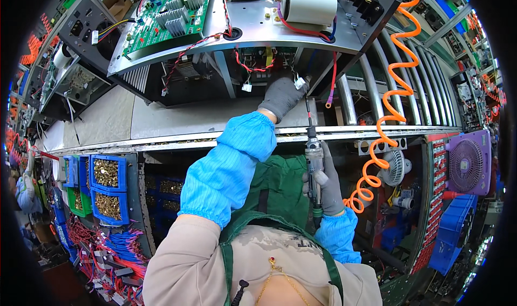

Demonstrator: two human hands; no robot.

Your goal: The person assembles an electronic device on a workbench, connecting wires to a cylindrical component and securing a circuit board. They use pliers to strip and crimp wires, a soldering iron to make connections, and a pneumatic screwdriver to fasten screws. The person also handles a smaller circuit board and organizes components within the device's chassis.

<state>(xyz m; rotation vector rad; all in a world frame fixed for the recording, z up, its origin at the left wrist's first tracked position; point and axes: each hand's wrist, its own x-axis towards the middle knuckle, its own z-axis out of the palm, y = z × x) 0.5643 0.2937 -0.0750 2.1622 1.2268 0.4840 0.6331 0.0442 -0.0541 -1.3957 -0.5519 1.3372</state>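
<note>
My right hand (327, 185), in a grey glove, is closed round the body of a power screwdriver (314, 154). Its long thin bit (309, 112) points away from me toward an open metal chassis (253, 36). By the bit's tip, my left hand (283, 99), gloved in dark grey, reaches to the lower right part of the chassis with its fingers bent together. Whatever those fingertips hold is hidden. Right beside them hangs a white connector (300, 83), and another white plug (246, 87) dangles to the left. A red lead with a ring terminal (329, 104) hangs to the right.
A green circuit board (171, 16) and a white cylinder (311, 4) sit atop the chassis. An orange coiled hose (396, 90) drops in front of metal rollers (371, 85). Blue bins of screws (109, 174) and bundled wires (116, 257) lie left; a purple fan (467, 163) stands right.
</note>
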